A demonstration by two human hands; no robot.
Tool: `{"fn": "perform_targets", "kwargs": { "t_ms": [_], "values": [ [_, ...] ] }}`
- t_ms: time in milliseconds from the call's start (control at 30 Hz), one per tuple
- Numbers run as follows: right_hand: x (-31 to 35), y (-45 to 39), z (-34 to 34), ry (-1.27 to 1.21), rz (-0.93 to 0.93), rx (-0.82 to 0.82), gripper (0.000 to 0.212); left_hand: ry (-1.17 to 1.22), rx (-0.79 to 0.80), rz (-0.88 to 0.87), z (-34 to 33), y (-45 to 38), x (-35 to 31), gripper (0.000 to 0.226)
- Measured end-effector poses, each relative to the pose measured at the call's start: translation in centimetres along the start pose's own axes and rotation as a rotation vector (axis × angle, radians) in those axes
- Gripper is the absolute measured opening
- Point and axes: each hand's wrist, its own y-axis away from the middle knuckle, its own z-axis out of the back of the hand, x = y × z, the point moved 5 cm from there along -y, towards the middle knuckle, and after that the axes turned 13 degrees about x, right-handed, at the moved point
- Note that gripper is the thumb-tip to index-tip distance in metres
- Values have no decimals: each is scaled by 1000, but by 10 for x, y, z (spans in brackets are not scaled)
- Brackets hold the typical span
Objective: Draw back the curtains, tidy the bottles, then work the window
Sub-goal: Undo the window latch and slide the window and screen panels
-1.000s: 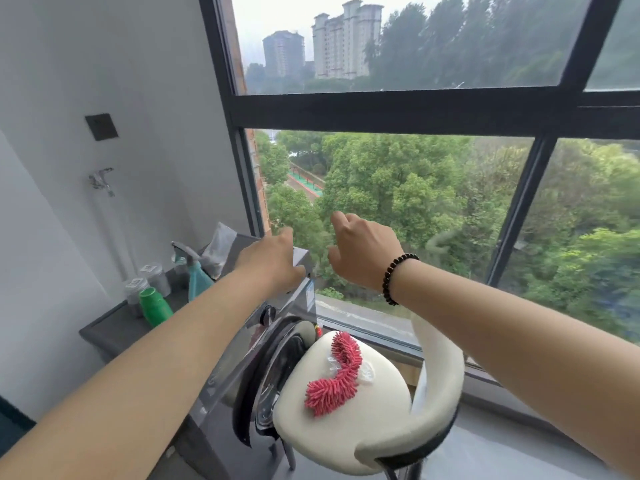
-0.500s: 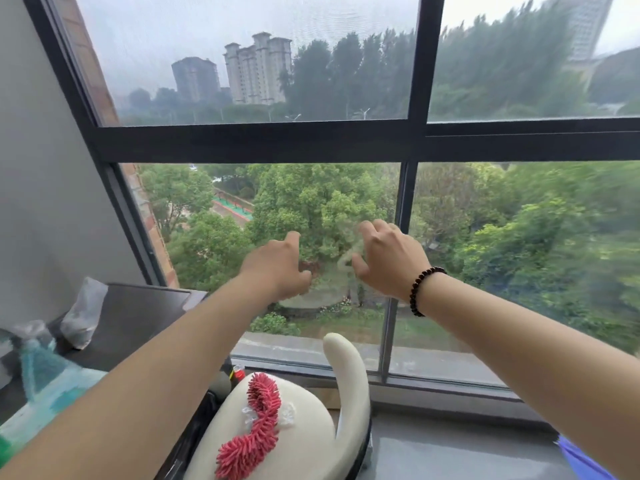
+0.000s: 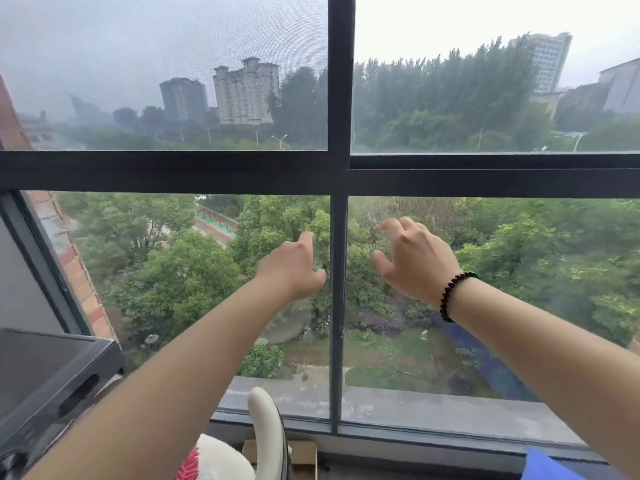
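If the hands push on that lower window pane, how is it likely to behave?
The lower window pane is probably rigid, since a dark frame bounds it. It likely won't budge: no handle shows. Its smooth glass may offer the left hand and right hand little grip.

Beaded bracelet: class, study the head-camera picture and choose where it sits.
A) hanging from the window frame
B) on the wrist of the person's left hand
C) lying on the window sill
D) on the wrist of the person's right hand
D: the dark beaded bracelet circles the wrist behind the right hand, while the left hand has a bare wrist.
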Motion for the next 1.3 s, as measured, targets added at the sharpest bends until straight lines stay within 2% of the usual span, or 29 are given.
{"fn": "perform_targets", "kwargs": {
  "t_ms": [267, 467, 733, 1033, 1167, 1300],
  "values": [
    [-80, -12, 16, 0, -93, -34, 38, -20, -68, -100, 8, -61, -72, 66],
    [-107, -39, 18, -52, -158, -53, 34, -21, -162, -196, 23, -101, -95, 69],
    [-128, -112, 29, -46, -181, -131, 40, 9, -304, -295, 59, -163, -106, 66],
    [-145, -202, 67, -11, -137, -254, 40, -88, -429, -435, 116, -240, -100, 66],
    [-146, -235, 81, 62, -101, -308, 42, -198, -575, -466, 144, -263, -98, 71],
    [-146, -257, 94, 112, -92, -349, 43, -200, -691, -486, 169, -278, -91, 76]
  ]
}}
